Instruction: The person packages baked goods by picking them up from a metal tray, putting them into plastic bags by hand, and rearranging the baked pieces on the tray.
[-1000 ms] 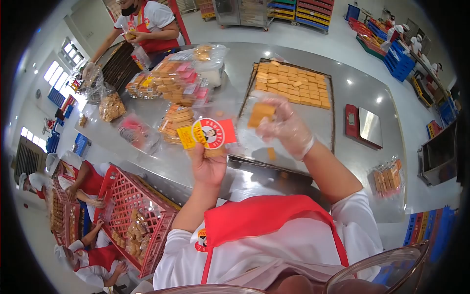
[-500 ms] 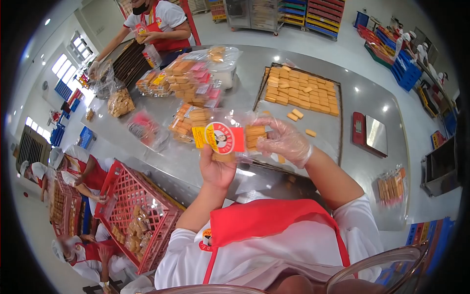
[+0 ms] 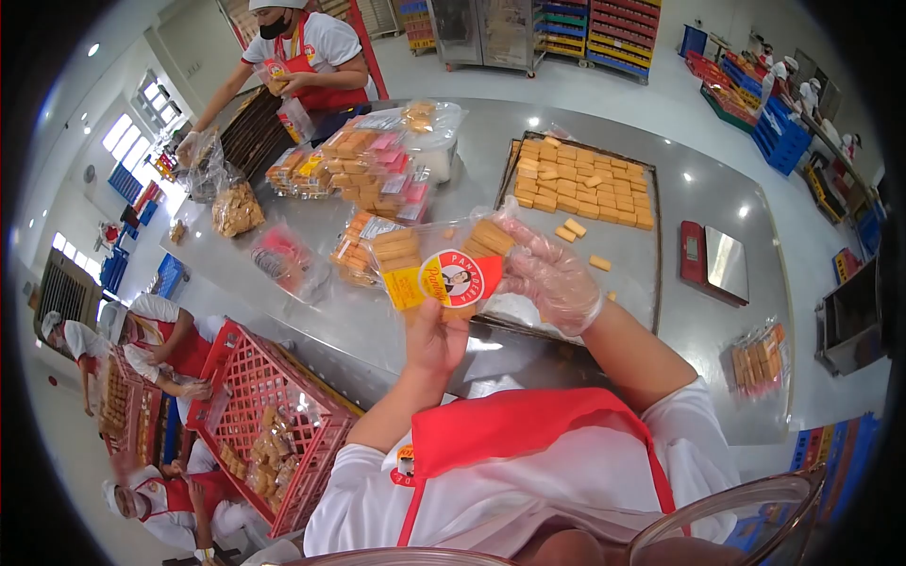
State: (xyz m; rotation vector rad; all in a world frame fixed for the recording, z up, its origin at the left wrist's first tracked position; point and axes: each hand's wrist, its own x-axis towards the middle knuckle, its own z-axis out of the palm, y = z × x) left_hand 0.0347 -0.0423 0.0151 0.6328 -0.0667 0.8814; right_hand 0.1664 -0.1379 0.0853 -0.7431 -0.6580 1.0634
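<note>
My bare left hand (image 3: 436,341) grips a clear plastic bag of biscuits (image 3: 394,250) from below, its thumb on the red and yellow label (image 3: 460,279). The bag is tilted, with its right end higher. At that end my right hand (image 3: 559,288), in a clear plastic glove, is closed on the bag beside a group of biscuits (image 3: 491,238); its fingertips are partly hidden. Beyond my right hand, a baking tray (image 3: 623,269) holds rows of loose biscuits (image 3: 585,184). Just behind the bag lies another filled packet (image 3: 354,247).
Packed biscuits (image 3: 368,156) are piled at the table's far left. A scale (image 3: 713,264) and a filled packet (image 3: 758,360) lie on the right. A red crate (image 3: 274,415) stands at lower left. A co-worker (image 3: 316,57) stands across the table; others are at left.
The bag has tilted, its right end rising and its label turning with it. My right hand has moved up slightly along that end. The co-worker across the table shows more fully.
</note>
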